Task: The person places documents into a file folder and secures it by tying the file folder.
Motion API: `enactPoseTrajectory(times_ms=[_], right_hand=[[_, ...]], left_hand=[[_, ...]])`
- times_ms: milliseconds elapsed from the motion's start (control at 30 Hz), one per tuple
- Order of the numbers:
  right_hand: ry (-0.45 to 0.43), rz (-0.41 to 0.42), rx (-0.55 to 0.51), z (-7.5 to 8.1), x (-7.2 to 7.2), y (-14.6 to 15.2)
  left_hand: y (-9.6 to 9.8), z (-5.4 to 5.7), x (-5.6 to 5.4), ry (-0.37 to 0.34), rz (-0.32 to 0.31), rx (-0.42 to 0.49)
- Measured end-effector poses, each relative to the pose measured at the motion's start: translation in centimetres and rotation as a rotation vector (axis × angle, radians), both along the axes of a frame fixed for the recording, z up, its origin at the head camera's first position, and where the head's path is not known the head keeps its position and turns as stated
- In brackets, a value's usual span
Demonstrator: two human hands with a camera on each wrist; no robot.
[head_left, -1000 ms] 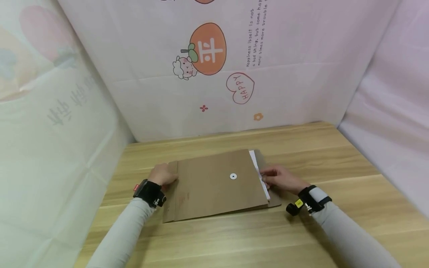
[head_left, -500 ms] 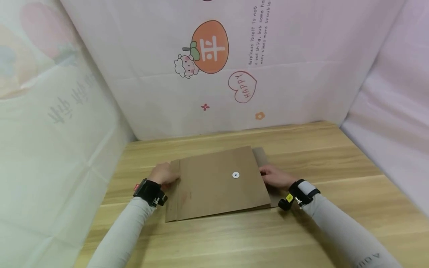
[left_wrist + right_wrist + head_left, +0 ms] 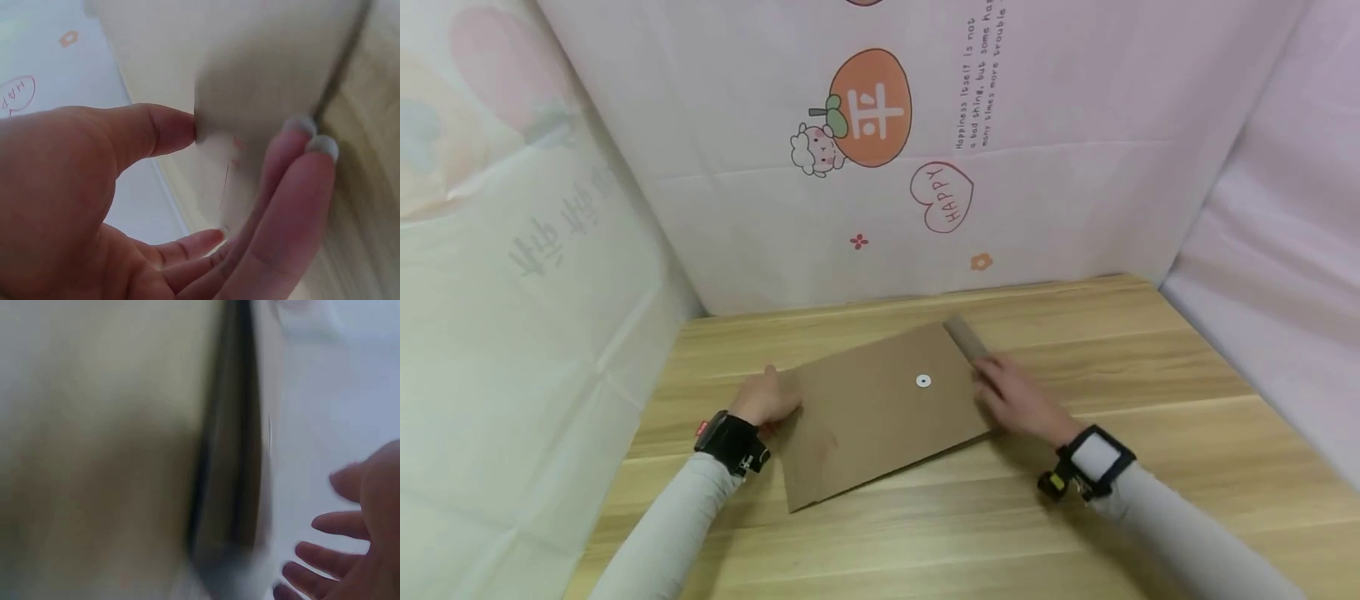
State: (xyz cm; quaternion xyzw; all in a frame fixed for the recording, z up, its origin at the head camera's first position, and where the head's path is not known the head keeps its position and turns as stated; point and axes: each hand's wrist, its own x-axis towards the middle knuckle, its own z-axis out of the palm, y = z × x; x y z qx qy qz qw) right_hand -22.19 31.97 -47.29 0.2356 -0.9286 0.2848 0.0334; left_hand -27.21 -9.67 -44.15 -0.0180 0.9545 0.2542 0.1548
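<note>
We record one brown card envelope on or just above the wood-grain bench; we cannot tell which. It lies skewed, its right end set farther from the person than its left. A white disc sits on the upper face, nearer the right end, and a narrow greyish flap projects past the right edge. Of the two hands, we find the left hand pinching the envelope's left end between thumb and fingers. The right hand is at the right end, beside the flap; its fingers look loosely extended in the right wrist view, where blur leaves us unable to judge contact. Both wrists carry black straps. Behind the bench we note a white cloth printed with an orange fruit and a red heart
</note>
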Motion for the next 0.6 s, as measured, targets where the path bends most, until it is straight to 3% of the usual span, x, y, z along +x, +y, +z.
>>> enactPoseTrajectory(times_ms=[67,100,167,233,433,600], right_hand=[[0.102,0.011,0.163,0.1,2.2,-1.5],[0.097,0.033,0.214,0.2,3.3,-2.1],[0.032,0.068,0.289,-0.2,4.9,-3.2],[-0.05,0.068,0.339,-0.8,5.7,-3.6],[-0.058,0.104,0.353,-2.7,3.3,-2.1],[-0.122,0.118,0.272,-2.6,0.5,-0.6]], left_hand=[[0.2,-0.1,0.4,0.003,-0.013,0.013],[0.3,-0.2,0.5,0.005,-0.017,0.019],[0.6,-0.1,1.0,0.007,-0.024,0.034],[0.8,0.0,1.4,0.014,-0.04,0.028],[1.7,0.0,3.0,0.026,-0.137,-0.004],[3.1,-0.2,5.3,0.113,-0.284,-0.189]])
